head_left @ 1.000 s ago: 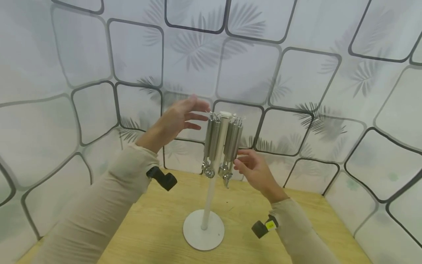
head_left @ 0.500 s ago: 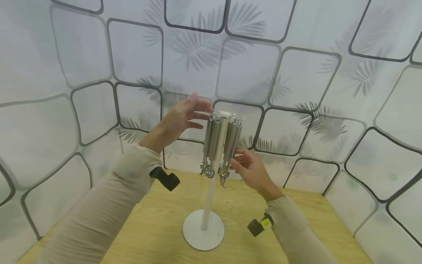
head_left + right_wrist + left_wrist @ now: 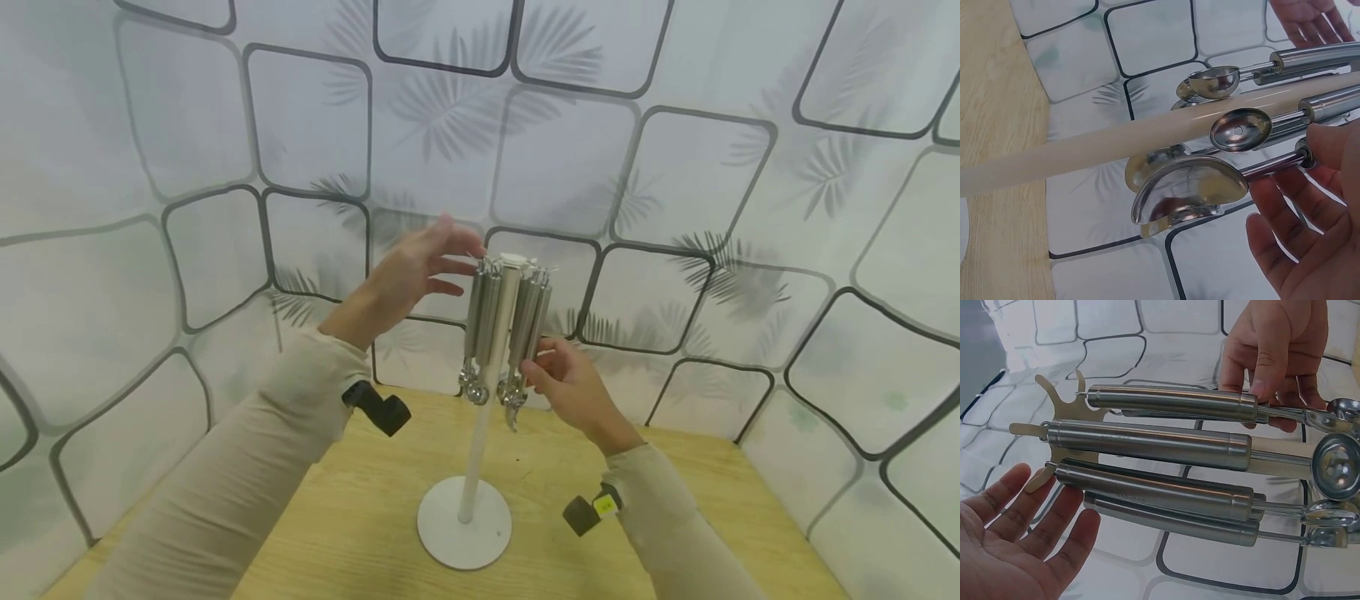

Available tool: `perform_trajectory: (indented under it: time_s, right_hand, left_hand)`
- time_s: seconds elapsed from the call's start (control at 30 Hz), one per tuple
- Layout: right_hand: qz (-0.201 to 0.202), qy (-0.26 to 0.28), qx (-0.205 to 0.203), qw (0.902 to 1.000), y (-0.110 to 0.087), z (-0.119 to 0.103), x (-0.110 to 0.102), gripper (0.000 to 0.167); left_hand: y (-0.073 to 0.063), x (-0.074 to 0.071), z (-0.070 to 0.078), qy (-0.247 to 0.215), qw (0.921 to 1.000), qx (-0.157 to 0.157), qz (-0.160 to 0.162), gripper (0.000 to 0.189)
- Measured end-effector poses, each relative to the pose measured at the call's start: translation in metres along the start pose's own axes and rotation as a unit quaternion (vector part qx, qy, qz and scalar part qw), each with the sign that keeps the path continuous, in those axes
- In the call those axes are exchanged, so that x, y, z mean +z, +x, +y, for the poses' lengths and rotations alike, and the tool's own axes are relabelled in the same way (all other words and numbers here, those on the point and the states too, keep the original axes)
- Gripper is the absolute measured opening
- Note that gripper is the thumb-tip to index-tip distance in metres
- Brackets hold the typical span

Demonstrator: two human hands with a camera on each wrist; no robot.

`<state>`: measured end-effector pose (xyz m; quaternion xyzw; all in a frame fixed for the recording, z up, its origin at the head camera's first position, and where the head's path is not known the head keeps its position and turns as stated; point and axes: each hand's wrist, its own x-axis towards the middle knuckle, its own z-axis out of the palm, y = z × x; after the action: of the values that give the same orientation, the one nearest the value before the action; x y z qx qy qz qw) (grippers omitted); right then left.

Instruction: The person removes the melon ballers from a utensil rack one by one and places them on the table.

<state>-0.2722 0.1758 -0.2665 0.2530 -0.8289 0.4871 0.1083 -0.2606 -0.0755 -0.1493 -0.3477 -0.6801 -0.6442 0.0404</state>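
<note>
Head view, centre: steel scoop at white utensil stand | right hand just right, thumb and fingers pinching its handle | left hand upper left, fingers loosely spread, contact unclear

Over my link I make out silver utensils, a white stand, beige sleeves, black wrist cameras, a yellow label, a yellowish wood-grained table and a pale backdrop patterned with black-and-grey rounded squares and fronds.
</note>
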Motion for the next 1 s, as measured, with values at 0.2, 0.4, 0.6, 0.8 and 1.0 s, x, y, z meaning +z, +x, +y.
perform_trajectory:
  time_s: [0.2,0.4,0.6,0.8,1.0]
  right_hand:
    - [0.01,-0.006,-0.007,0.9999,0.001,0.0,-0.001,0.028]
    - [0.021,-0.017,-0.003,0.9996,-0.002,-0.002,-0.003,0.029]
    - [0.035,-0.011,-0.017,0.9992,-0.003,-0.006,-0.006,0.023]
    - [0.048,0.001,-0.033,0.9983,-0.002,-0.005,-0.009,0.019]
    - [0.051,-0.014,-0.033,0.9981,-0.005,-0.006,-0.014,0.02]
  left_hand:
    - [0.0,0.001,0.001,0.007,1.0,0.0,0.003,0.051]
    - [0.001,0.002,0.0,0.014,0.9999,-0.005,0.003,0.05]
    - [0.002,0.003,-0.001,0.022,0.9998,-0.003,0.002,0.049]
    - [0.002,0.002,0.0,0.027,0.9996,-0.002,0.002,0.049]
    - [0.001,0.002,0.001,0.029,0.9996,-0.006,0.007,0.048]
